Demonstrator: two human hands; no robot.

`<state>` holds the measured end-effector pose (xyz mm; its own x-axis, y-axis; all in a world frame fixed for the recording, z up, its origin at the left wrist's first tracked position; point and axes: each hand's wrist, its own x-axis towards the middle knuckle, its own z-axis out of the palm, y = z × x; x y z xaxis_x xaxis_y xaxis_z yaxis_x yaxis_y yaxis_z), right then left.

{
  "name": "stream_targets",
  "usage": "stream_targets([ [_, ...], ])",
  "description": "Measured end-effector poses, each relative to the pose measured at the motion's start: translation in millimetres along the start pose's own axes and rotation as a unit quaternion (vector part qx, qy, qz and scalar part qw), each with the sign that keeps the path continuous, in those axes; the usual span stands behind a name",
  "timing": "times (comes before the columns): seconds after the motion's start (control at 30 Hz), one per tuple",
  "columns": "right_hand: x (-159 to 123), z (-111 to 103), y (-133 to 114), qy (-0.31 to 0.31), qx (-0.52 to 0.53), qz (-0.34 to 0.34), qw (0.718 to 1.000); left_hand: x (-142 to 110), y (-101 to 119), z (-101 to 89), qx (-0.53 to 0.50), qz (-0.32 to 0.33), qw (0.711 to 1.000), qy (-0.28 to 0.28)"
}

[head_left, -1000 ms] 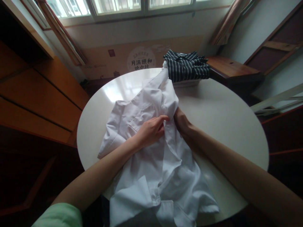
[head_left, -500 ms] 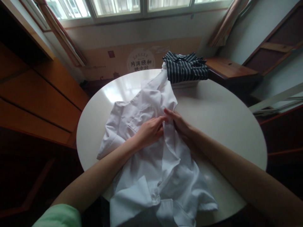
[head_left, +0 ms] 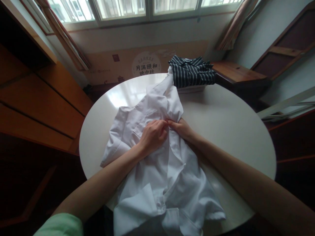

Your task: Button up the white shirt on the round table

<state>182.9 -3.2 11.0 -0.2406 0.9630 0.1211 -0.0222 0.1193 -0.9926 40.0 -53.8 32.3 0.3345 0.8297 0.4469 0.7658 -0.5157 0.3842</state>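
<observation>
White shirt spans centre to bottom of frame on worktop. Left hand and right hand meet mid-frame, both pinching its front. Risk: a loosened pinch could let layers slip, bunch.

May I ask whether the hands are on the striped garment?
No, the left hand and right hand are on the white shirt, with the striped garment lying beyond them.

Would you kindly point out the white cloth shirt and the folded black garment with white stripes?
White cloth shirt (head_left: 152, 173), head view: its wrinkled body.
Folded black garment with white stripes (head_left: 193, 76), head view: middle of its near side.
</observation>
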Motion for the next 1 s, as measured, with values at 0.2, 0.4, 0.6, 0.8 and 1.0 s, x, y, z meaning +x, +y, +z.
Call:
stream_targets([
  [0.2,-2.1,1.5,-2.1,0.007,-0.029,0.005,1.000,10.8,-29.8,3.1,0.100,-0.183,0.975,0.071],
  [0.4,-3.3,1.7,-1.7,0.018,-0.095,-0.021,0.995,15.1,-49.3,12.2,0.161,-0.230,0.957,0.066],
  [0.6,-6.3,1.4,0.8,0.044,-0.163,-0.024,0.985,18.5,-73.5,-1.9,0.203,-0.273,0.940,0.038],
  [0.8,-7.7,3.1,-0.3,0.044,-0.176,-0.024,0.983,18.1,-100.3,-15.4,0.204,-0.329,0.921,0.031],
  [1.0,-8.1,3.0,-1.2,0.064,-0.154,-0.031,0.985,16.6,-98.5,-9.7,0.202,-0.287,0.932,0.089],
])
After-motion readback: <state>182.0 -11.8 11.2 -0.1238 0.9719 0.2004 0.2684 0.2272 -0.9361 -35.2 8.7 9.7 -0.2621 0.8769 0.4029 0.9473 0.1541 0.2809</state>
